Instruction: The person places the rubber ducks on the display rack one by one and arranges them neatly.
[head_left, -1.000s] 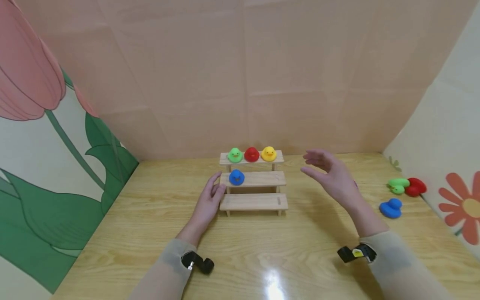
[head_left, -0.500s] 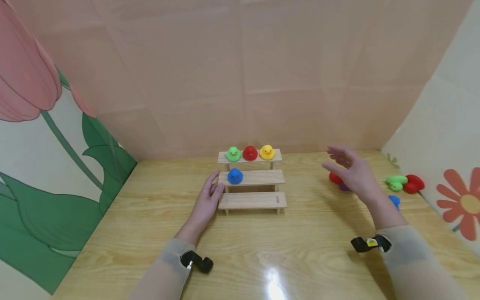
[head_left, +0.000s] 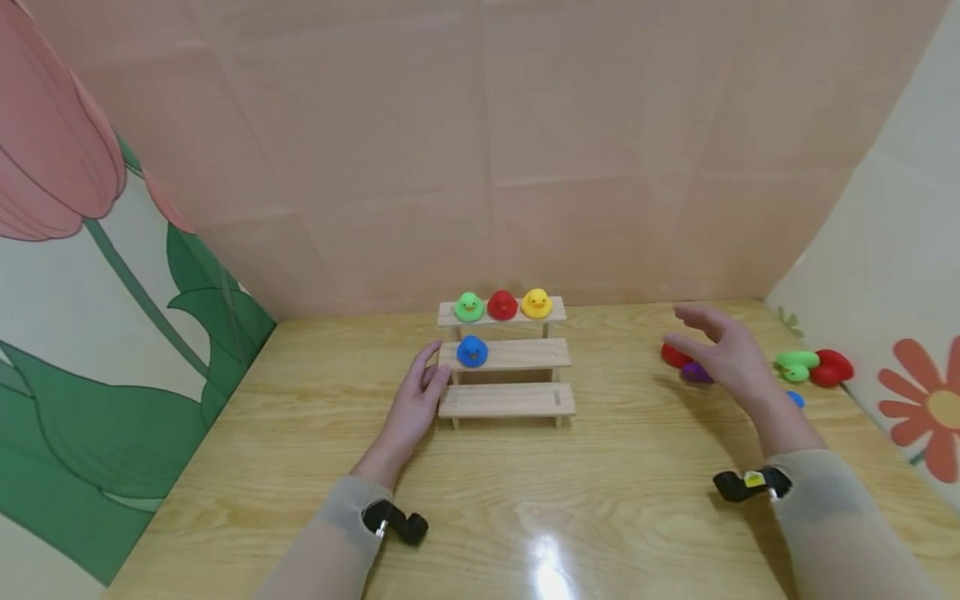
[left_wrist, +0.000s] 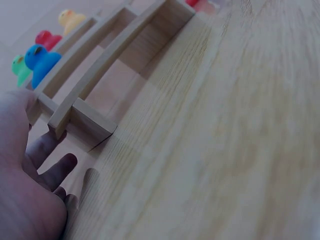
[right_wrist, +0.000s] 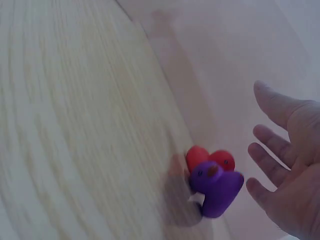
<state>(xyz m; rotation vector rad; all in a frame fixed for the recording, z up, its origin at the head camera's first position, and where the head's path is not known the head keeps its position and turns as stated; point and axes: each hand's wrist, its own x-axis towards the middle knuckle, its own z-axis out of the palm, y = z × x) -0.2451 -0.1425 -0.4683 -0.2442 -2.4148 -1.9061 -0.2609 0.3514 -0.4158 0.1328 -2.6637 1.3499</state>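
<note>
Free lane across pale wood-grain tabletop (head_left: 617, 367) between three-tiered wooden stand (head_left: 528, 355) and rounded red toy duck (head_left: 674, 355); that duck and purple toy duck (right_wrist: 221, 194) obstruct low leftward path of right hand (head_left: 731, 358).

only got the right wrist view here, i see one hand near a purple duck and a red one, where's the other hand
Observer: In the head view, the left hand is at the left end of a wooden stand.
Operator: what's along the top of it
Observer: Left to right, a green duck, a red duck and a yellow duck.
Operator: any loose ducks my camera misses
Observer: Yes, a second green duck lies further right than the right hand.
</note>
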